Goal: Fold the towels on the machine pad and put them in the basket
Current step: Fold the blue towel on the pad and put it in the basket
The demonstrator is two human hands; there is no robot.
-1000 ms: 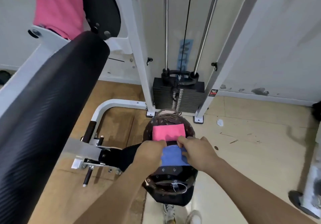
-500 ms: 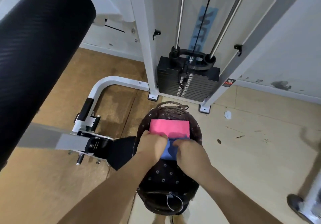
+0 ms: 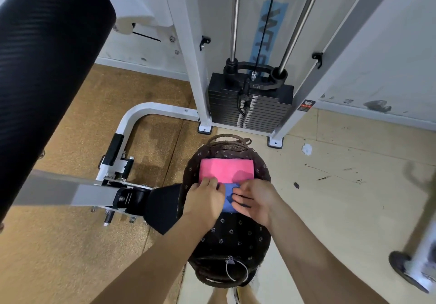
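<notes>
1. Head view, general layout: we are looking down into a dark wicker basket (image 3: 259, 169) with a flower-print lining, standing on the floor just in front of the weight stack (image 3: 250, 105) of a cable machine. The black machine pad (image 3: 42, 72) is crossing the upper left of the frame; what lies on it is not visible from here.

2. Head view, contents: a folded pink towel (image 3: 226, 170) is lying flat at the far end of the basket. A folded blue towel (image 3: 227, 199) is sitting directly against its near edge, so that the two are filling the floor of the basket side by side and not stacking.

3. Head view, left hand (image 3: 205, 201): we are resting it palm down on the left portion of the blue towel, with the fingertips reaching onto the near edge of the pink towel. We judge that this is pinning both pieces so the fold does not spring open.

4. Head view, right hand (image 3: 253, 201): we are laying it on the right portion of the blue towel, fingers spread and pointing left toward the other hand. Neither hand is visibly closing around the cloth; both are pressing it flat, though the undersides of the fingers are hidden.

5. Head view, position relative to the hands: the blue towel is lying beneath and between the two hands, with only a central strip showing. We judge the placement as almost complete.
</notes>
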